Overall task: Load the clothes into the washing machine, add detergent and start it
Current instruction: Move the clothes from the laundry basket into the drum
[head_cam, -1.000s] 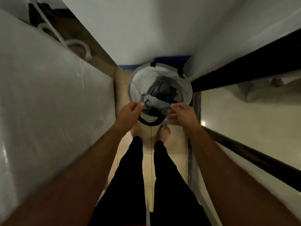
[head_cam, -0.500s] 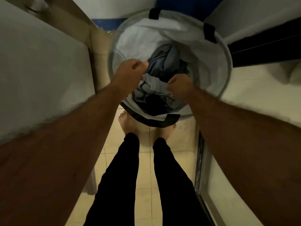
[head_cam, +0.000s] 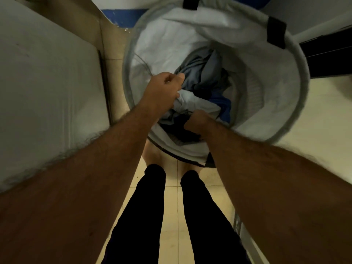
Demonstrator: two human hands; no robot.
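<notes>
Reaching into the laundry basket [head_cam: 282,103], the person is at the very first step, gathering the clothes [head_cam: 200,82] that lie heaped in its bottom. The left hand [head_cam: 163,90] is curled round a pale grey garment [head_cam: 192,103] at the near side of the heap. The right hand [head_cam: 198,124] is fisted lower down among the dark cloth, apparently gripping it, though its fingers are out of sight. The next move, by the look of it, calls for lifting the bundle clear of the rim without trailing pieces, then turning to the machine. No washing machine or detergent can be identified; white surfaces flank the tiled floor [head_cam: 171,197], but what they are is unclear. The basket's far rim is cut off.
</notes>
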